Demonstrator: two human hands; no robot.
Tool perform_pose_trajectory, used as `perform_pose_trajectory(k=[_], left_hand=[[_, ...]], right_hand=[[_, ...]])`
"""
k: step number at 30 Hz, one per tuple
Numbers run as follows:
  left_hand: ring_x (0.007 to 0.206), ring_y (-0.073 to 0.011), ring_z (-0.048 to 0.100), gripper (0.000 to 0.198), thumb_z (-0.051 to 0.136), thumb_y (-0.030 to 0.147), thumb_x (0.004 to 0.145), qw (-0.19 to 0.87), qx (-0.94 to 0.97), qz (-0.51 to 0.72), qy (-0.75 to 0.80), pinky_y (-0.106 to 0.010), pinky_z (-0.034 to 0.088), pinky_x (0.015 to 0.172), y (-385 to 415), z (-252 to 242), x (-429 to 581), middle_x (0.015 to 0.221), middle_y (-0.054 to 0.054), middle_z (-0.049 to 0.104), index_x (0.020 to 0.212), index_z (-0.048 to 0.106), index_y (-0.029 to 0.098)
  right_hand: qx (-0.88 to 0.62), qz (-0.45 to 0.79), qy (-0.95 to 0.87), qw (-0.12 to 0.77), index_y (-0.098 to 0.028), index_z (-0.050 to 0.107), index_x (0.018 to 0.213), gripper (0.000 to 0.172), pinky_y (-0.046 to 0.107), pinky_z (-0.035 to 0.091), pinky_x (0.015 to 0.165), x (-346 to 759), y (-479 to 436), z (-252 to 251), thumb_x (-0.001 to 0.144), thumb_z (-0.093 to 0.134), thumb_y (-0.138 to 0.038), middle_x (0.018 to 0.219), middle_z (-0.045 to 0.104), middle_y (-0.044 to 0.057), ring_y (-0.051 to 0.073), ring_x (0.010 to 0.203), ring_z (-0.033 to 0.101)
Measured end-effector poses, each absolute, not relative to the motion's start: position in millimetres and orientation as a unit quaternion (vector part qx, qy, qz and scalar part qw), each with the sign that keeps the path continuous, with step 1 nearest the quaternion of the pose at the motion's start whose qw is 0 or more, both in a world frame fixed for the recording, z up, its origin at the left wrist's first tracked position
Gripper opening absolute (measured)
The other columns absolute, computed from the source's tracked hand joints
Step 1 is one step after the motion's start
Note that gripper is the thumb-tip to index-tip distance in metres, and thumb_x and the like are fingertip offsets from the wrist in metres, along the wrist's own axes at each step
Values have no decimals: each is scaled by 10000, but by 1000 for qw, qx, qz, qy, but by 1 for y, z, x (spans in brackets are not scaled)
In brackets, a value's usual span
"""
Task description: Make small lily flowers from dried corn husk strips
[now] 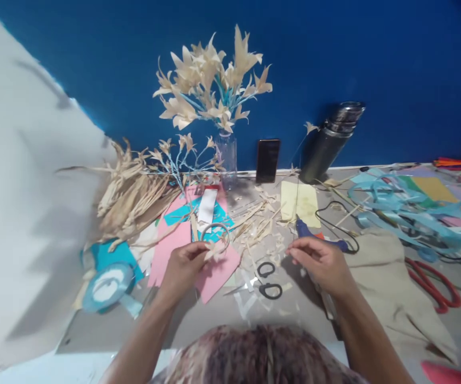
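A small cream flower [213, 252], which looks made of dried husk, sits pinched between the thumb and fingers of my left hand [186, 266]. Behind it a round ring [227, 240] lies over the papers. My right hand [320, 261] is closed in a pinch on a thin wire [297, 194] that rises upright from the fingertips. Just beyond that hand lies a blue glue gun [304, 230] with a black cord. Black-handled scissors [270, 290] rest on the table between my hands, touching neither.
A glass bottle [226, 154] holding cream flowers, a phone [268, 160] and a dark flask [330, 144] stand by the blue wall. Dried husks [134, 202] and a blue ribbon roll [108, 288] lie left; tangled ribbons [406, 213], cloth [382, 266] and red-handled scissors [434, 285] lie right.
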State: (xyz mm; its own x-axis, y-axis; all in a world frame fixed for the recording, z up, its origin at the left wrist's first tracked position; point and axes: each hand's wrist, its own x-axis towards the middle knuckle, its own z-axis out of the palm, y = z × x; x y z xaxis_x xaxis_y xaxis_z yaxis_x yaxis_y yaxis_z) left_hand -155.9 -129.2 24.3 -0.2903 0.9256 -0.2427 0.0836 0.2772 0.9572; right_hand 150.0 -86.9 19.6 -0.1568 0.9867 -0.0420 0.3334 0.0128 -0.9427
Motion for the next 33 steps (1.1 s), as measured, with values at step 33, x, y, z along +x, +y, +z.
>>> perform_pose_trajectory(k=[33], left_hand=[[611, -139, 613, 215, 665, 366, 832, 446, 452, 516, 575, -247, 493, 611, -110, 67, -124, 669, -16, 688, 903, 736, 176]], right_hand=[[-455, 481, -714, 228, -168, 715, 828, 169, 256, 444, 686, 100, -112, 36, 867, 570, -245, 764, 715, 19, 161, 731, 634]])
